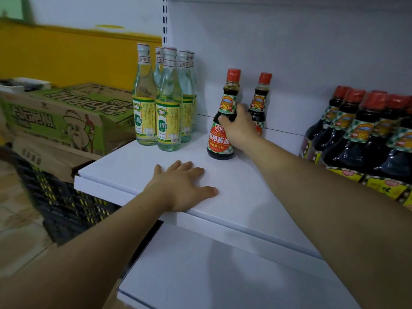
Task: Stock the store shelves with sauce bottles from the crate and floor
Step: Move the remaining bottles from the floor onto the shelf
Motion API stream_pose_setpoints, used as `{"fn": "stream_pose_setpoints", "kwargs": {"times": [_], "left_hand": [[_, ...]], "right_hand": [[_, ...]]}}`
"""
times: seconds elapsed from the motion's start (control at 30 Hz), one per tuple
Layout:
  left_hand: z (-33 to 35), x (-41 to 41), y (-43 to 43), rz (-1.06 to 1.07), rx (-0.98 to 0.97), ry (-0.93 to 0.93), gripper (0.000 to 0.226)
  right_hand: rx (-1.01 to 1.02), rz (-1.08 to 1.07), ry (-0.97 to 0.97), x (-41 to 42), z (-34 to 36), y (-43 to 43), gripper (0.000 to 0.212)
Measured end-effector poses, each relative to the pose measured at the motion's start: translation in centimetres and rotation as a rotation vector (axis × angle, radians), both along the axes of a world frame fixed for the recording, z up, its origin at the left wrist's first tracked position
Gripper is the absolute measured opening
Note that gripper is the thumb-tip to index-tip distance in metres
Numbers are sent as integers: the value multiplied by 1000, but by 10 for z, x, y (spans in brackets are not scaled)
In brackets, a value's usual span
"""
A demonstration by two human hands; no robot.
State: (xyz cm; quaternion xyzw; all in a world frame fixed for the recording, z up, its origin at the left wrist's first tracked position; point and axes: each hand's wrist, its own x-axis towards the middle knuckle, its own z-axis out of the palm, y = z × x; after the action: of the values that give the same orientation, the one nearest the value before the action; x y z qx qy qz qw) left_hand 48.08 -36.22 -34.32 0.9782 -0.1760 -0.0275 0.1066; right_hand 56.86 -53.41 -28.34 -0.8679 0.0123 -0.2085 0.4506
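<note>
A dark soy sauce bottle (220,139) with a red cap and red label stands upright on the white shelf (245,197). My right hand (239,128) grips it around its shoulder from the right. A second bottle of the same kind (259,103) stands behind it, against the back panel. My left hand (182,188) lies flat, fingers spread, on the shelf near its front edge. Several clear vinegar bottles (168,103) with yellow-green labels stand at the shelf's left end.
Several larger dark sauce bottles (367,134) crowd the shelf's right side. A lower white shelf (211,275) juts out below. Left of the shelving lie stacked cardboard boxes (66,121) and a black plastic crate (66,201) on the tiled floor.
</note>
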Motion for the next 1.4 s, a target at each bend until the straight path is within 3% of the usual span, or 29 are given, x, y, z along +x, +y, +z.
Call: {"fn": "stream_pose_setpoints", "kwargs": {"times": [0.47,1.03,1.23,1.4], "left_hand": [[4,2,-1,-27,55,-21,74],[2,1,2,-15,-13,-15,75],[2,3,1,-13,-15,-7,76],[17,2,10,-3,1,125,81]], "right_hand": [[-3,-26,16,25,-4,-2,54],[-25,-47,7,30,-6,4,56],[-125,-101,80,23,0,9,61],[-239,-98,169,-10,8,5,71]]}}
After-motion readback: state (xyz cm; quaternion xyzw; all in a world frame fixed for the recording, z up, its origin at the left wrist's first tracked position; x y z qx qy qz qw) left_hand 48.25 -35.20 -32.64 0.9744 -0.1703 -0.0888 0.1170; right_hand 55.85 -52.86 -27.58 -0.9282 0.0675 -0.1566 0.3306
